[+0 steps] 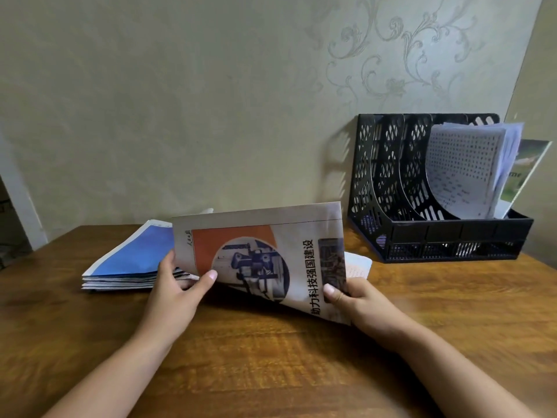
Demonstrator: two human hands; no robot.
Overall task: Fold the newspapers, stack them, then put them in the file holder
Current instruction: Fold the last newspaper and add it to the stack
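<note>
From the head camera, a folded newspaper (265, 254) is held up above the wooden table (271, 357), tilted, with its top edge toward the wall. The left hand (174, 288) pinches its lower left edge, thumb in front and fingers behind. The right hand (352, 297) grips the lower right edge in the same way, thumb on the printed side. Just to the left, a stack of folded newspapers (129, 260) with a blue page on top lies on the table. A white sheet (358, 263) shows behind the held paper; I cannot tell what it is. The black file holder (422, 230) stands at the right near the wall. Its right compartment has printed papers (464, 164) already, and the left compartments look free.

I judge the folding is almost done: this paper seems ready to go on the stack. Moving the stack into the holder is not yet done.
</note>
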